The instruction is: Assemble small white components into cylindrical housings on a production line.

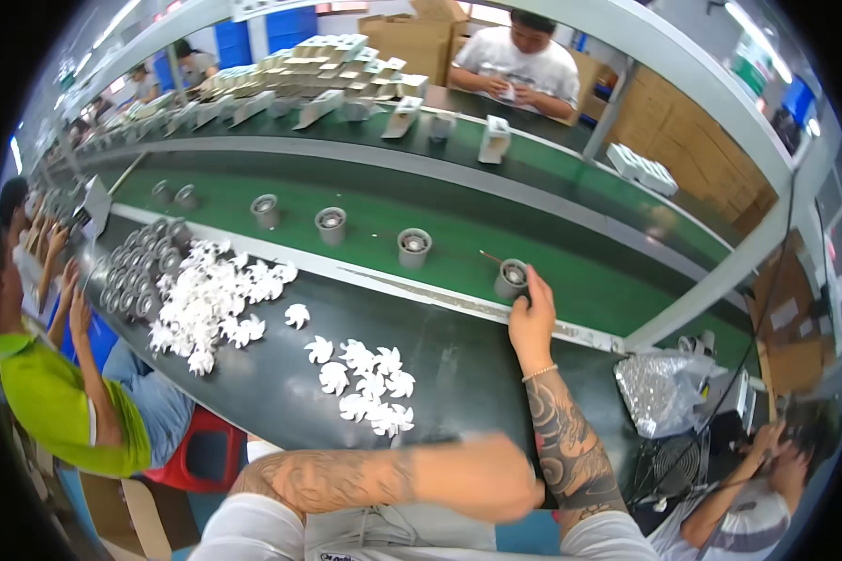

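On the green belt, my right hand [533, 323] is closed around the near right side of a grey cup-shaped motor housing [511, 279]. A thin reddish wire sticks out from the top left of that housing. My left arm lies across my front, and my left hand [496, 479] is smeared by motion beside my right forearm; its fingers are hidden. White bladed fan wheels [372, 385] lie loose on the dark worktop in front of me. A bigger heap of the same fan wheels [220, 299] spreads to the left, beside rows of grey housings [140, 271].
More grey housings [413, 248] stand spaced along the belt. A metal rail [421, 293] divides belt from worktop. White boxed parts [332, 70] are stacked beyond. Co-workers sit opposite [524, 65], at left [75, 393] and right [739, 496]. A clear plastic bag [660, 393] rests at right.
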A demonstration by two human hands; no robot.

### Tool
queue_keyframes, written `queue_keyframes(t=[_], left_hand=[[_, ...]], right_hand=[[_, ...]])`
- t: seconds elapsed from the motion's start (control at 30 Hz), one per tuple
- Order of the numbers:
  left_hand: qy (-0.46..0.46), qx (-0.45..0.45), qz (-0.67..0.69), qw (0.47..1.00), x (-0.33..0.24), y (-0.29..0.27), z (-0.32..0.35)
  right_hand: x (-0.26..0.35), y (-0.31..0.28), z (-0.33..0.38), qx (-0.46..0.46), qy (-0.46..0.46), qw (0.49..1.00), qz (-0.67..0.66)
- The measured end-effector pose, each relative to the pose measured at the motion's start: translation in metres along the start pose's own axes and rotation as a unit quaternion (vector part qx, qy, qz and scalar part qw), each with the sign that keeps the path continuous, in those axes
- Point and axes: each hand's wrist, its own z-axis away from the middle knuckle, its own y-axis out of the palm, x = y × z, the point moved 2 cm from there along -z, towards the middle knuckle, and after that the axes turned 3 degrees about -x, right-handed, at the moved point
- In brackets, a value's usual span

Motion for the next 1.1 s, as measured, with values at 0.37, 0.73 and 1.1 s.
queue_keyframes(t=[0.37, 0.73, 1.1], left_hand=[[0.248, 0.107, 0.041, 0.962, -0.02, 0.153, -0.021], [0.019, 0.03, 0.055, 0.998, -0.004, 0.141, 0.045], [-0.182, -0.053, 0.076, 0.979, -0.006, 0.138, 0.112]], right_hand=[[-0.027, -0.004, -0.004, -0.048, 0.046, 0.99, -0.124], [-0.006, -0.019, 0.036, 0.083, -0.126, 0.987, -0.053], [0.053, 0.019, 0.02, 0.26, -0.115, 0.959, 0.012]])
